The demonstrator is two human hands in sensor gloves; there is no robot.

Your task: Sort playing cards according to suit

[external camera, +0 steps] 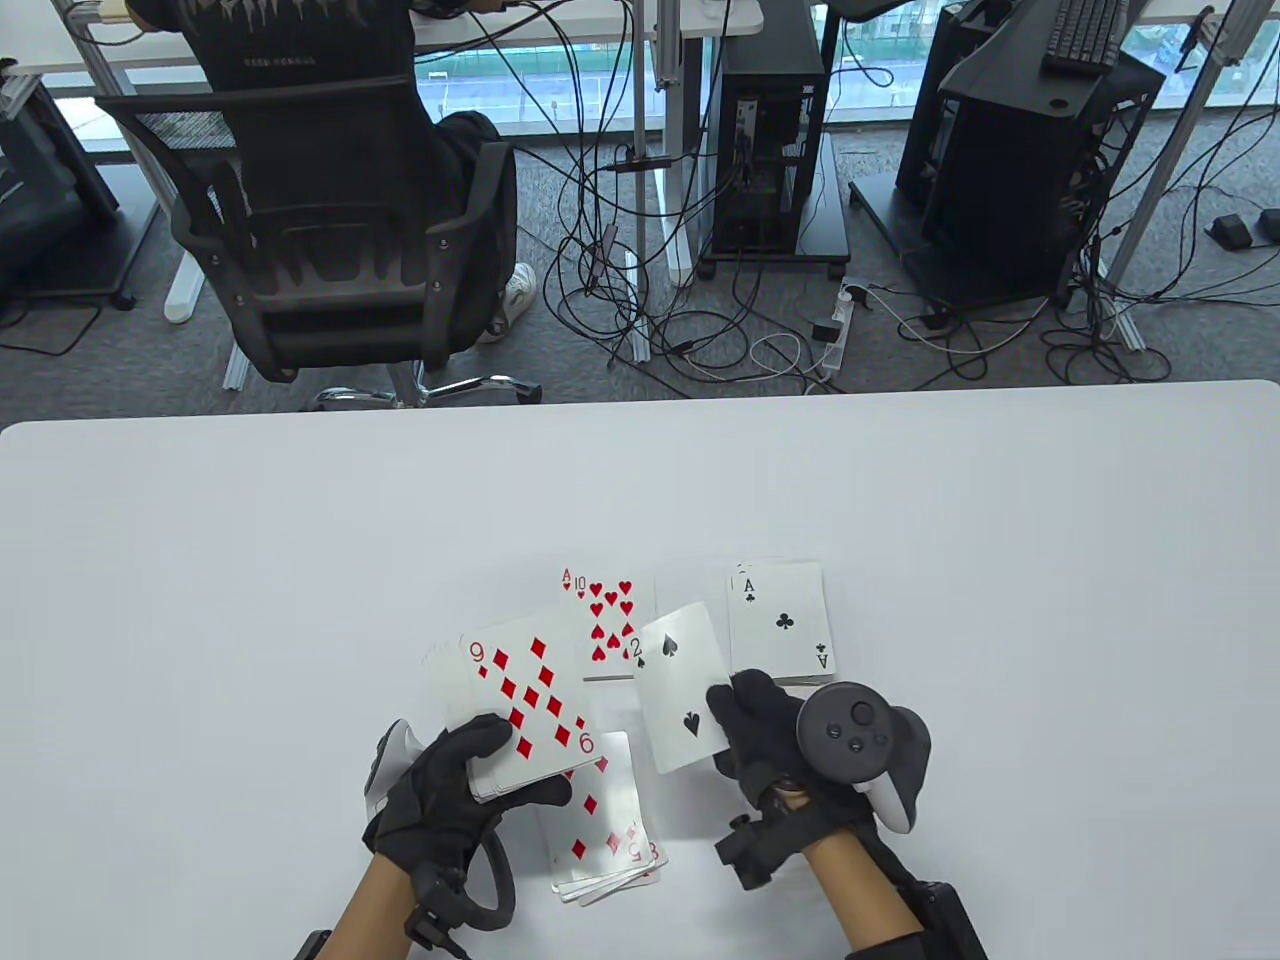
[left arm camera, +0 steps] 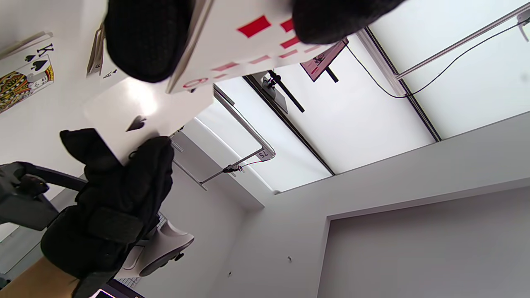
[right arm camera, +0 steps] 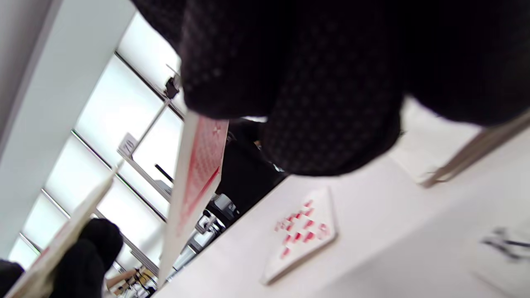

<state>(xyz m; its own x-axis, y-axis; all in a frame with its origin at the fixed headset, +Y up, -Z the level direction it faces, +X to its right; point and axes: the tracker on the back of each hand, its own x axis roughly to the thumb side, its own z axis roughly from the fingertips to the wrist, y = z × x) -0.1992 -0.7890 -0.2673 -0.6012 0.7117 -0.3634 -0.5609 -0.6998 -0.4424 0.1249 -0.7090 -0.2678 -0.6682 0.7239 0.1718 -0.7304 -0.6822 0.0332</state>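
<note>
My left hand (external camera: 495,765) grips a face-up deck with the nine of diamonds (external camera: 528,712) on top, held above the table. My right hand (external camera: 725,725) pinches the two of spades (external camera: 678,698) by its lower right corner, face up, just right of the deck. The left wrist view shows the deck (left arm camera: 256,37) under my fingers (left arm camera: 145,37) and the two of spades (left arm camera: 124,116) in my right hand (left arm camera: 116,198). The right wrist view shows that card's red back (right arm camera: 198,174) edge-on below my fingers (right arm camera: 310,82).
Face-up piles lie on the white table (external camera: 200,560): hearts topped by the ten (external camera: 605,620), clubs topped by the ace (external camera: 780,620), diamonds (external camera: 600,830) near the front. A king of spades (left arm camera: 25,74) lies on the table in the left wrist view.
</note>
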